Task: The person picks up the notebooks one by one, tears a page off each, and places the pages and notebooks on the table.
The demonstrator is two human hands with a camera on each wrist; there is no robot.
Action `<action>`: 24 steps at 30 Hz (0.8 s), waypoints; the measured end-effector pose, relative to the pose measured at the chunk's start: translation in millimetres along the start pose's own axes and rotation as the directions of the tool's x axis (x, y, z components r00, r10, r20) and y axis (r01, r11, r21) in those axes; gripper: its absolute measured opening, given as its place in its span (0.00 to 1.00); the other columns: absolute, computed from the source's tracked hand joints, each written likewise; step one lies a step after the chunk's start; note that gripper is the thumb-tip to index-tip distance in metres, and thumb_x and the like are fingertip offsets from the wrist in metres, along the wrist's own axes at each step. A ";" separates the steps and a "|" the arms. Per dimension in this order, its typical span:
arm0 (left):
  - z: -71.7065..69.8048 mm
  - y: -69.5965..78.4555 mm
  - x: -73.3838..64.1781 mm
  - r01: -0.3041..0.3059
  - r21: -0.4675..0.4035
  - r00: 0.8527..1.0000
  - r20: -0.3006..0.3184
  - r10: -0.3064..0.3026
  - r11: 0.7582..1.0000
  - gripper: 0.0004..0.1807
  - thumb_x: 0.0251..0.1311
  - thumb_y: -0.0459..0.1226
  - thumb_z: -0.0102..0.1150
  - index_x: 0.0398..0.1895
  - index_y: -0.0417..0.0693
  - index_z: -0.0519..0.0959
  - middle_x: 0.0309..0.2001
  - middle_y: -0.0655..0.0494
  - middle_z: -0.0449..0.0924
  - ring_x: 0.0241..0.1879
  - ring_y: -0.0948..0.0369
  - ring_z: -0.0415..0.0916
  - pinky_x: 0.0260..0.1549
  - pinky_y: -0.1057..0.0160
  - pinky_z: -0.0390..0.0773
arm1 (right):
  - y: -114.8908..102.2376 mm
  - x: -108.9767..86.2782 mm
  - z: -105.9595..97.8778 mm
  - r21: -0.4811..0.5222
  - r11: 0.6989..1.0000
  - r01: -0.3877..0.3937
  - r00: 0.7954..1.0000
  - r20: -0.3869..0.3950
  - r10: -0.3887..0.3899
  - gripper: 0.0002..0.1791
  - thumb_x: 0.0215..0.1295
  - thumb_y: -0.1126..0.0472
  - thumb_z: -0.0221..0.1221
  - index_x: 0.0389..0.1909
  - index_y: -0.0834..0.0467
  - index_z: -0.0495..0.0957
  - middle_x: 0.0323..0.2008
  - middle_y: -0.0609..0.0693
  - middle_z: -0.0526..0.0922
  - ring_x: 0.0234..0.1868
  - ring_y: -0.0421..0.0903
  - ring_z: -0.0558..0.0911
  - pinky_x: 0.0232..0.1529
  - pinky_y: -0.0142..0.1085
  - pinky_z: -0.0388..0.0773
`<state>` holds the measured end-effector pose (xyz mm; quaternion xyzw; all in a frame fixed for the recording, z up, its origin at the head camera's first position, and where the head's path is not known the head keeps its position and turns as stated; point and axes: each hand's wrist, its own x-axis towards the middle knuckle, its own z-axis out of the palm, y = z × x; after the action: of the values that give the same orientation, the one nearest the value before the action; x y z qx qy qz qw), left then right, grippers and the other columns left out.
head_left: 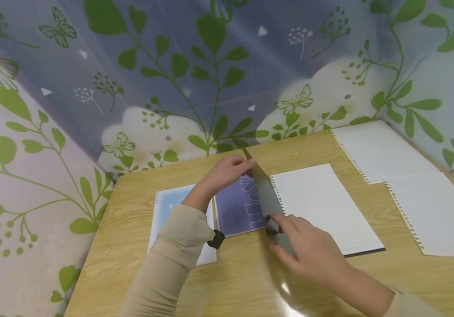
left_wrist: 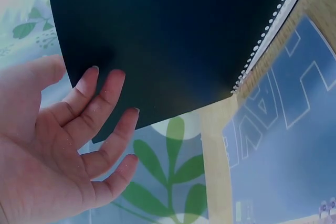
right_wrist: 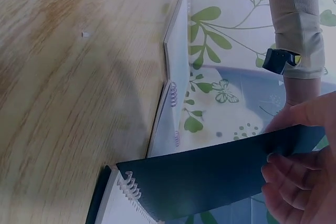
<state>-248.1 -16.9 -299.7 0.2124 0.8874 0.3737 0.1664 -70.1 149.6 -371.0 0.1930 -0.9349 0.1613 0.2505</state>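
A spiral notebook lies open, its lined white page (head_left: 322, 202) flat on the table and its dark cover (head_left: 264, 189) raised nearly upright along the spiral. My left hand (head_left: 228, 171) pinches the cover by its far part, thumb on one side and fingertips on the other. Near the closer corner, my right hand (head_left: 314, 246) grips the same cover between thumb and fingers. In the left wrist view the left fingers (left_wrist: 113, 95) lie against the dark surface. Just left of the cover is a purple-blue notebook (head_left: 235, 209), partly hidden behind it.
A light blue spiral notebook (head_left: 165, 215) lies at the left, partly under the left arm. Two loose white sheets with torn perforated edges, a far sheet (head_left: 381, 147) and a nearer sheet (head_left: 437, 211), lie at the right. A leaf-patterned curtain (head_left: 211, 79) stands behind the wooden table (head_left: 124, 229).
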 end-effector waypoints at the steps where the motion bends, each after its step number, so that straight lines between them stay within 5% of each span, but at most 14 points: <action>1: -0.7 -1.1 -0.2 -0.001 0.002 1.000 0.002 0.001 1.000 0.20 0.64 0.55 0.45 0.34 0.50 0.78 0.42 0.57 0.80 0.49 0.57 0.75 0.48 0.55 0.73 | -0.3 0.0 0.2 0.004 1.000 0.000 1.000 0.004 0.000 0.29 0.55 0.45 0.59 0.55 0.56 0.70 0.40 0.48 0.80 0.41 0.45 0.80 0.30 0.37 0.79; 6: -5.9 -8.4 -2.1 -0.003 0.032 1.000 -0.001 0.003 0.999 0.17 0.65 0.51 0.46 0.30 0.49 0.77 0.40 0.57 0.80 0.44 0.58 0.75 0.44 0.58 0.73 | 11.2 -0.7 -2.9 0.029 0.998 -0.060 0.996 0.064 0.058 0.29 0.58 0.40 0.56 0.56 0.53 0.71 0.40 0.45 0.79 0.41 0.42 0.79 0.27 0.34 0.77; 10: -10.7 -19.8 -6.3 0.013 0.029 1.000 0.004 -0.013 0.999 0.17 0.65 0.48 0.46 0.28 0.47 0.75 0.40 0.55 0.79 0.42 0.58 0.75 0.41 0.60 0.73 | 49.3 -2.7 -7.5 0.026 0.980 -0.198 0.971 0.140 0.192 0.27 0.60 0.42 0.55 0.56 0.54 0.71 0.43 0.49 0.79 0.40 0.44 0.78 0.28 0.37 0.76; 14: -14.1 -34.3 -12.8 0.055 -0.001 0.998 0.003 -0.055 0.998 0.16 0.65 0.47 0.47 0.28 0.45 0.74 0.41 0.53 0.78 0.40 0.58 0.74 0.40 0.59 0.73 | 104.7 -7.6 -12.2 -0.030 0.932 -0.362 0.887 0.297 0.354 0.32 0.64 0.40 0.50 0.57 0.61 0.69 0.49 0.62 0.75 0.46 0.58 0.75 0.35 0.51 0.75; 19: -17.8 -49.2 -21.0 0.104 0.006 0.995 0.002 -0.104 0.995 0.18 0.63 0.49 0.51 0.23 0.46 0.70 0.33 0.52 0.75 0.31 0.59 0.70 0.32 0.62 0.69 | 165.2 -19.3 -6.8 -0.103 0.891 -0.443 0.784 0.437 0.441 0.40 0.65 0.37 0.46 0.58 0.71 0.65 0.53 0.76 0.66 0.51 0.72 0.67 0.43 0.62 0.69; 24: -14.4 -67.3 -22.5 0.181 0.048 0.983 -0.012 -0.181 0.982 0.26 0.59 0.52 0.55 0.12 0.50 0.59 0.17 0.59 0.62 0.19 0.61 0.56 0.23 0.65 0.60 | 187.1 -26.1 5.7 -0.081 0.873 -0.482 0.744 0.488 0.456 0.45 0.64 0.36 0.46 0.58 0.77 0.62 0.53 0.81 0.62 0.53 0.75 0.61 0.46 0.66 0.64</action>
<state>-252.4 -79.2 -336.5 0.1334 0.9126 0.3358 0.1913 -134.1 318.0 -427.9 -0.0072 -0.9809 0.1879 -0.0496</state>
